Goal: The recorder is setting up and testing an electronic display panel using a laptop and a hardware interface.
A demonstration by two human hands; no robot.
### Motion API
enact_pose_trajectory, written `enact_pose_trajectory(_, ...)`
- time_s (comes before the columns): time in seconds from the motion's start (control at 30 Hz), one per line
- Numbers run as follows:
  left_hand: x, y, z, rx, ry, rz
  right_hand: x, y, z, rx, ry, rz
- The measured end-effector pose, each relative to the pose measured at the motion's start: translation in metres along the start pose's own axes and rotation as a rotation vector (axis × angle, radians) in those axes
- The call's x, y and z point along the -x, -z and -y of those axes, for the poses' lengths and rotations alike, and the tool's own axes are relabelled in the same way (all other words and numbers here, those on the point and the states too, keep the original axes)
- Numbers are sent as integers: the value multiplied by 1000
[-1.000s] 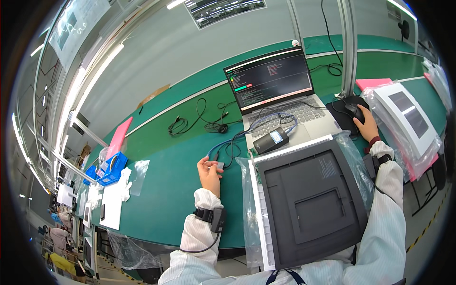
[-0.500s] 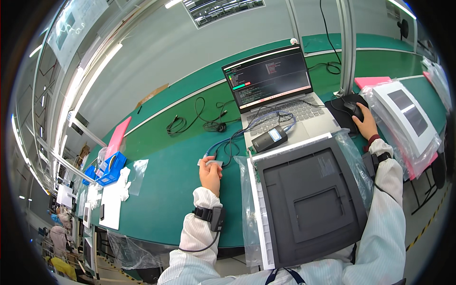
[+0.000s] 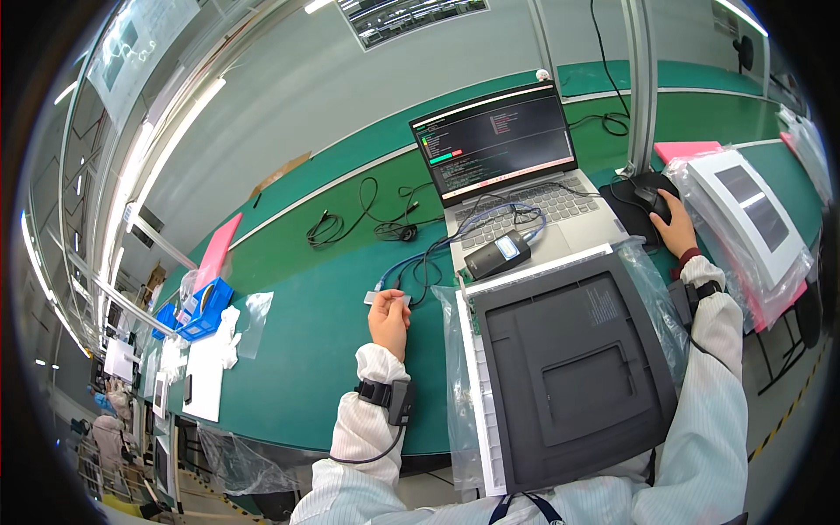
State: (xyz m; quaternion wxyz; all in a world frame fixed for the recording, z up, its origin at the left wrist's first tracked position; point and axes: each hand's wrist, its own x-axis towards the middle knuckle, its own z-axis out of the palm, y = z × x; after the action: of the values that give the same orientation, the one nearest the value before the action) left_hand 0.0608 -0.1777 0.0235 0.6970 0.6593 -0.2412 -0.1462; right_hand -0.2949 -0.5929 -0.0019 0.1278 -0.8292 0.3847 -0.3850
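My right hand [image 3: 675, 229] is wrapped over a black computer mouse [image 3: 651, 201] on a dark mouse pad [image 3: 619, 203]. With its fingers curled, my left hand [image 3: 390, 325] rests against a small grey box [image 3: 371, 297] where blue and black cables end; whether anything is in the fingers is hidden. An open laptop [image 3: 560, 234] shows dark windows with text on its screen. Lying on its front edge is a black adapter [image 3: 497, 255] with a pale label. Nearest me, a large black panel [image 3: 516, 385] in a white frame lies on clear plastic film.
Black cables [image 3: 325, 229] lie coiled on the green table [image 3: 306, 306]. A blue bin [image 3: 206, 311] and a pink foam sheet [image 3: 219, 249] are at the left. At the right, a white framed panel [image 3: 713, 175] lies in plastic beside a metal post [image 3: 640, 105].
My left hand has drawn back slightly toward me, and its fingers cover less of the small grey box. My right hand stays on the mouse.
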Motion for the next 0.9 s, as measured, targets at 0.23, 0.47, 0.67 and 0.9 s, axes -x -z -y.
enact_pose_trajectory(0.23, 0, -1, -2, 15, 15, 21, -2, 0, 0, 1, 9, -12)
enact_pose_trajectory(0.47, 0, 2, -2, 14, 42, 16, -1, 0, -2, -1, 12, -12)
enact_pose_trajectory(0.67, -4, 14, -6, 549, 209, 214, 0, 0, 1, -4, 5, -5)
enact_pose_trajectory(0.9, -6, 21, -5, 943, 366, 299, -1, 1, 0, 4, 17, -12)
